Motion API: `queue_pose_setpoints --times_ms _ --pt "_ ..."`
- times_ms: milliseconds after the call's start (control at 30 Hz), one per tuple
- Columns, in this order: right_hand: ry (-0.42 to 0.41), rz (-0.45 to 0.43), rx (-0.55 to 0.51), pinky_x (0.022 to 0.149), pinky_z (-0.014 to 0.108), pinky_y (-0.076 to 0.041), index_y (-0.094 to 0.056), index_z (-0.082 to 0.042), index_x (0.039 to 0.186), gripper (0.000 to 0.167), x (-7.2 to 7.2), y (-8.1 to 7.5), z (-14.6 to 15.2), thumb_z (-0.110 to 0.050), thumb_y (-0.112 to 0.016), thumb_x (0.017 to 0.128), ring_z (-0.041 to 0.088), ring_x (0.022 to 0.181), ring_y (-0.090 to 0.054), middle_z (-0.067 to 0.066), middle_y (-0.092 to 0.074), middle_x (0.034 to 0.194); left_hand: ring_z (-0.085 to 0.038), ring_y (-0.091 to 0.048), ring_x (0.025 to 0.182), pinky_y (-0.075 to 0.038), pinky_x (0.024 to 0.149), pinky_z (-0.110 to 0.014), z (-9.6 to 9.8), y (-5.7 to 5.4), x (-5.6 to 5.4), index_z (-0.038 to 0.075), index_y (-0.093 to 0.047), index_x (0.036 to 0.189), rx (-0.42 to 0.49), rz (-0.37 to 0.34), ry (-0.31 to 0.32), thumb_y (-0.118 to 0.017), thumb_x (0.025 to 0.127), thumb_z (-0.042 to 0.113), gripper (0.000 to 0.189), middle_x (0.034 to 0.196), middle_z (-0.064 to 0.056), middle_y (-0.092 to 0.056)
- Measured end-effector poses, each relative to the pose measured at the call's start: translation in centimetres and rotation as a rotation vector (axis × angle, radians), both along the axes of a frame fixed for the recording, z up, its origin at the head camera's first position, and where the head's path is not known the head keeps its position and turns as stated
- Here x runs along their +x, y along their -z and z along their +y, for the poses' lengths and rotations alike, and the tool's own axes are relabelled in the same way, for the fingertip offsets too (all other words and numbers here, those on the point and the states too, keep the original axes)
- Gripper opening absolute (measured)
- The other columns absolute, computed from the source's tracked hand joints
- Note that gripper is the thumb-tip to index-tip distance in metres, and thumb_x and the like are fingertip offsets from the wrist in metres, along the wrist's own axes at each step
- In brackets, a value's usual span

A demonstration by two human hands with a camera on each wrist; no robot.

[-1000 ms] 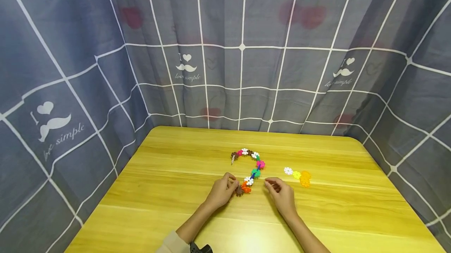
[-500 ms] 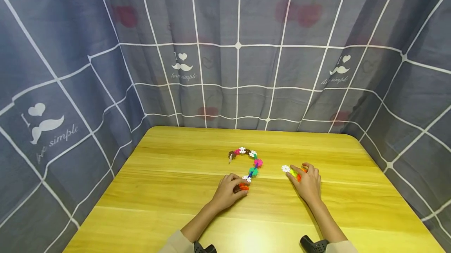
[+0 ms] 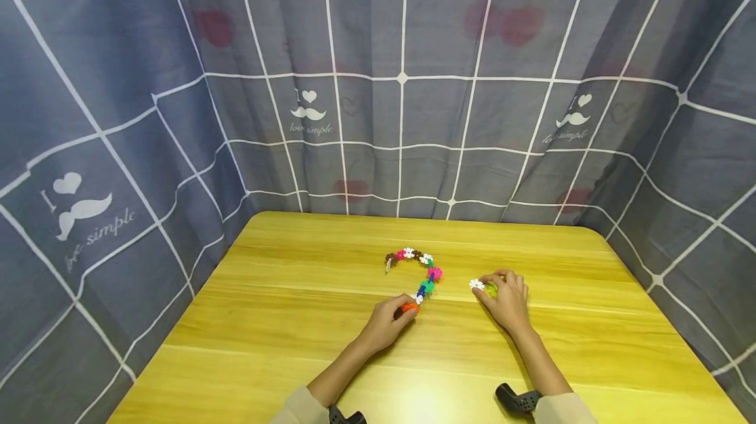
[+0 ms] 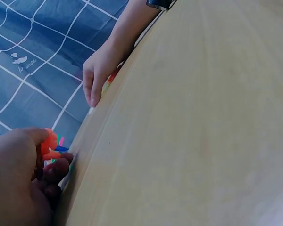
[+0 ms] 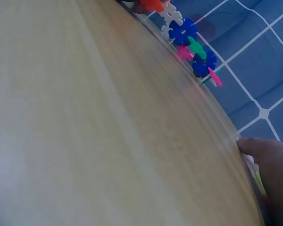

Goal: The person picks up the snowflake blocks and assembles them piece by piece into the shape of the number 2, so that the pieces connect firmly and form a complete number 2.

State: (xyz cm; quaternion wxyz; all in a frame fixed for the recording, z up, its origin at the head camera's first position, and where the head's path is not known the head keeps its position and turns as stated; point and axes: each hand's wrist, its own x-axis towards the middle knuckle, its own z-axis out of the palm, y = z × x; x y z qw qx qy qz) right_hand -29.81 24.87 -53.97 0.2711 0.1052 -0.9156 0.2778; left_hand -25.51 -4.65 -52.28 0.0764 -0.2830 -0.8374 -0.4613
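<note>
A curved chain of interlocking plastic snowflake discs (image 3: 434,273) lies on the table, in brown, pink, white, green, blue and orange. My left hand (image 3: 384,324) grips its near end at the orange disc (image 4: 49,143), partly hiding it and the brown one. To the right is a shorter strip of discs: a white disc (image 3: 476,284) sticks out by my right hand's thumb, and a yellow disc (image 3: 491,290) shows under the fingers. My right hand (image 3: 509,299) pinches this strip from above. Its orange discs are hidden in the head view; a bit of red-orange (image 4: 114,74) shows in the left wrist view.
The wooden table (image 3: 295,266) has a rounded far edge. A grey-blue checked curtain (image 3: 366,109) hangs behind it and along both sides. Black wrist devices (image 3: 517,400) sit at both sleeves.
My right hand has moved from beside the chain to the short strip and has shifted it slightly left. My left hand has moved from beside the chain's near end to gripping the orange disc.
</note>
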Motion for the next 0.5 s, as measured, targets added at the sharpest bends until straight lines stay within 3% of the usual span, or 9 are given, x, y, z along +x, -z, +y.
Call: queue_pose_setpoints --times_ms 133,233,300,367,500 --pt "-0.092 0.021 -0.093 0.076 0.035 -0.036 -0.062 -0.007 0.096 0.024 0.2 0.0 -0.8 -0.018 -0.074 0.079 0.022 0.083 -0.047 0.006 -0.059 0.089 -0.004 -0.043 0.064 -0.04 0.058 -0.02 0.0 -0.2 0.1 0.012 -0.061 0.103 0.007 -0.053 0.04 -0.051 0.096 0.028 0.021 0.076 0.008 -0.055" --pt "-0.222 -0.003 -0.287 0.06 0.021 -0.047 -0.062 -0.004 0.104 0.024 1.2 -0.3 -2.5 -0.006 -0.07 0.081 0.014 0.066 -0.055 0.002 -0.063 0.078 -0.004 -0.041 0.063 -0.038 0.057 -0.019 0.0 -0.1 0.1 0.014 -0.058 0.102 0.026 -0.061 0.035 -0.052 0.095 0.026 0.014 0.075 0.008 -0.052" --pt "-0.323 -0.085 -0.482 0.053 0.025 -0.051 -0.062 -0.001 0.11 0.028 2.2 -0.6 -4.3 -0.003 -0.067 0.082 0.016 0.059 -0.059 0.007 -0.066 0.076 -0.004 -0.041 0.063 -0.037 0.057 -0.019 0.0 -0.1 0.1 0.015 -0.056 0.101 0.031 -0.061 0.033 -0.052 0.095 0.024 0.012 0.075 0.008 -0.052" --pt "-0.388 -0.225 -0.697 0.055 0.03 -0.054 -0.061 0.004 0.113 0.031 3.2 -1.0 -6.1 -0.004 -0.066 0.084 0.02 0.059 -0.062 0.012 -0.067 0.077 -0.004 -0.041 0.063 -0.037 0.057 -0.019 -0.1 -0.1 0.1 0.014 -0.054 0.102 0.023 -0.061 0.041 -0.051 0.096 0.023 0.011 0.074 0.008 -0.05" --pt "-0.373 -0.481 -1.002 0.061 0.036 -0.055 -0.06 0.011 0.11 0.032 4.6 -1.4 -9.0 -0.006 -0.067 0.084 0.023 0.063 -0.065 0.017 -0.066 0.078 -0.004 -0.041 0.064 -0.038 0.058 -0.019 0.0 -0.1 0.0 0.014 -0.051 0.103 -0.022 -0.052 0.061 -0.046 0.098 0.022 0.011 0.075 0.008 -0.048"
